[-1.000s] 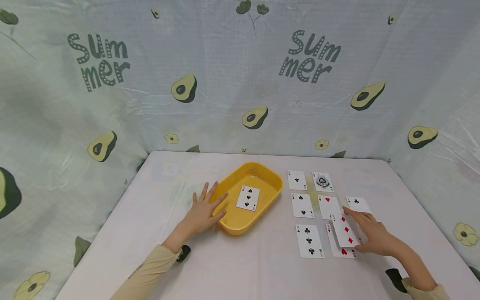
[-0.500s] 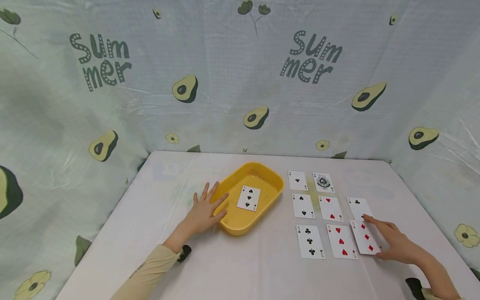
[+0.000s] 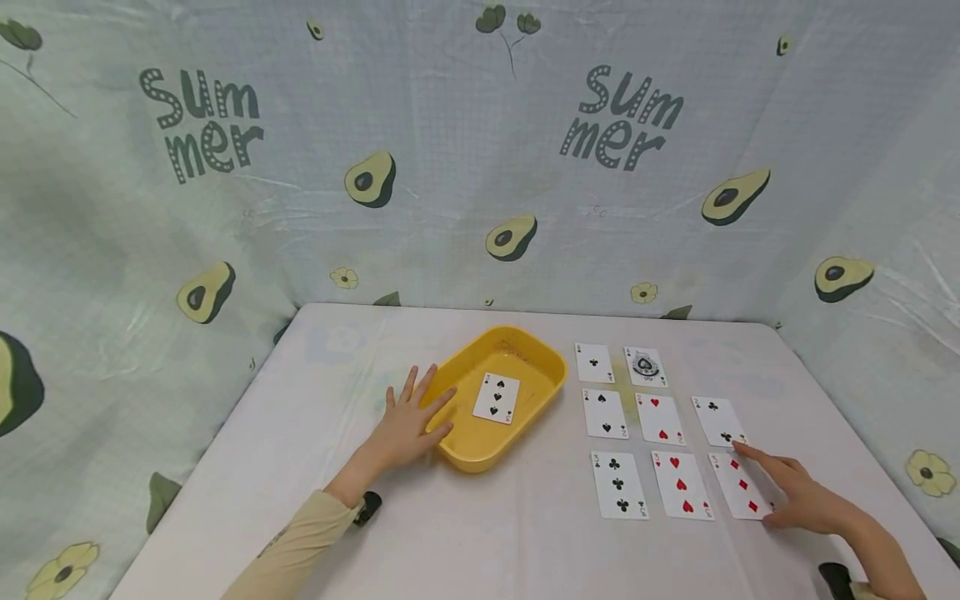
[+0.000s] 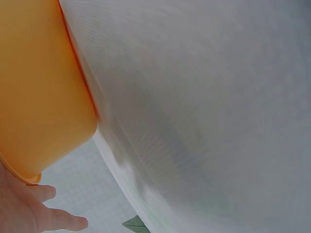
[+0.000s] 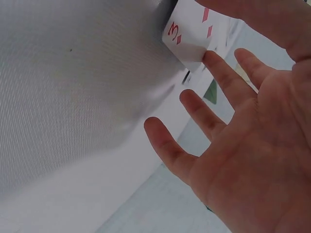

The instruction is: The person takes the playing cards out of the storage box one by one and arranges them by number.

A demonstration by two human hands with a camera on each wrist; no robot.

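My right hand [image 3: 806, 498] holds the three of diamonds [image 3: 738, 482] by its right side, thumb at the near corner and a finger at the far one. The card lies at or just over the table, right of the three of hearts [image 3: 682, 485] and below the two of clubs [image 3: 718, 421]. In the right wrist view the other fingers [image 5: 167, 143] are spread and part of the card [image 5: 187, 36] shows. My left hand [image 3: 405, 425] rests with spread fingers on the left rim of a yellow tray [image 3: 465, 454]. Inside the tray lies the three of spades [image 3: 497, 397].
Left of these cards lie the three of clubs [image 3: 619, 485], two of spades [image 3: 604, 413] and two of hearts [image 3: 660, 418]. Behind them are the ace of clubs [image 3: 595, 363] and ace of spades [image 3: 646, 367]. A printed cloth [image 3: 435, 100] hangs behind the white table [image 3: 465, 542].
My right hand has carried the three of diamonds rightward from above the three of hearts and lowered it beside that card. My left hand has stayed on the tray.
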